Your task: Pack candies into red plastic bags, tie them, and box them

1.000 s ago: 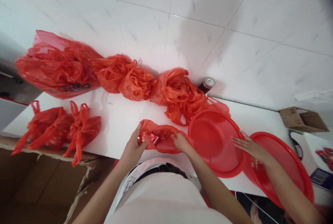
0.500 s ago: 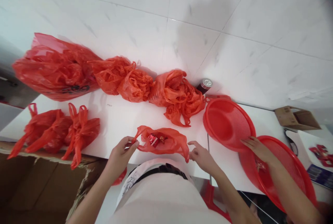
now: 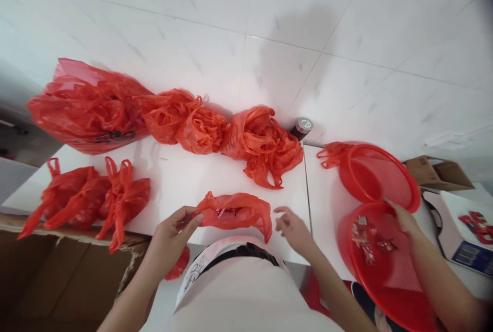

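A thin red plastic bag (image 3: 234,214) lies on the white table before me, its mouth partly gaping. Small shiny wrapped pieces show inside, mostly hidden by the film. My left hand (image 3: 175,234) pinches the bag's left corner between thumb and fingers. To the right of the bag, my right hand (image 3: 295,230) is held just off its edge, fingers apart and slightly bent, holding nothing.
A co-worker's hand (image 3: 402,219) is at the rim of a red basket (image 3: 348,242) holding several wrapped pieces. Another red basket (image 3: 414,188) stands behind. Knotted red bags (image 3: 127,193) sit at left, bunched bags (image 3: 204,129) along the wall, beside a can (image 3: 302,127). Cardboard box (image 3: 442,172) at right.
My right hand has come away from the bag's right corner. The bag mouth has narrowed. At right, the rear basket has shifted right and the front one has moved left, showing its contents.
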`<state>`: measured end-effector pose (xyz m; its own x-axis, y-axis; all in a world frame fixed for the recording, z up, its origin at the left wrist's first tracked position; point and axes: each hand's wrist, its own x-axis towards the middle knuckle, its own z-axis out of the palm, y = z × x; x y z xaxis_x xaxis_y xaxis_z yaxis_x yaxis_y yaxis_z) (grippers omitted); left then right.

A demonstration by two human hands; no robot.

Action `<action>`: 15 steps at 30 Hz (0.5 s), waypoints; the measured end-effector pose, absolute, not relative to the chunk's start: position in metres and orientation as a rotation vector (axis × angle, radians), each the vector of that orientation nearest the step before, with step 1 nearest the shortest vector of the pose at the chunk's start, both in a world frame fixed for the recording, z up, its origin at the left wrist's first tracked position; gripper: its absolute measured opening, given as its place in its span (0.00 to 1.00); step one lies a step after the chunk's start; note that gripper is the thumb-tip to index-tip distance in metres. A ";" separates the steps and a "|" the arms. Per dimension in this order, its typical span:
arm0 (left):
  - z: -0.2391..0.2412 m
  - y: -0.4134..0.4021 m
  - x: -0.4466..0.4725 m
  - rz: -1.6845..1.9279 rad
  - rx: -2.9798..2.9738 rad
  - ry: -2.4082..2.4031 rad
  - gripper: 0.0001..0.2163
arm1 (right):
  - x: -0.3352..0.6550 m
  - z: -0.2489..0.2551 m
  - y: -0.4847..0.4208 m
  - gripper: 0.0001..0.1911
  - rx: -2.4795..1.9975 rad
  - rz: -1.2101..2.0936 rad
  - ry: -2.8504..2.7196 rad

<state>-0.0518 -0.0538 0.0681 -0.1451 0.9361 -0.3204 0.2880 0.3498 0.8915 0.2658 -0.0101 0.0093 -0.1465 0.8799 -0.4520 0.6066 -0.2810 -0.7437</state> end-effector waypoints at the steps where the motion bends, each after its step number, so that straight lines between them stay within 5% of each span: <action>1: 0.068 -0.054 -0.055 0.870 1.100 1.651 0.14 | 0.269 0.019 -0.007 0.15 -1.773 1.355 -1.587; 5: 0.068 -0.051 -0.056 0.904 1.067 1.572 0.14 | 0.257 0.036 -0.002 0.24 -1.759 1.050 -1.663; 9: 0.063 -0.048 -0.048 0.881 1.065 1.516 0.16 | 0.231 -0.005 -0.008 0.35 -2.028 0.902 -2.024; 15: 0.080 -0.047 -0.058 1.044 1.016 1.645 0.16 | 0.253 0.027 0.005 0.14 -1.839 1.175 -1.789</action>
<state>-0.0582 -0.0474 0.0798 -0.2472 0.9341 -0.2577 0.1646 0.3026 0.9388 0.2526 0.0046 0.0274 -0.1213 0.9361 -0.3301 0.6747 -0.1662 -0.7192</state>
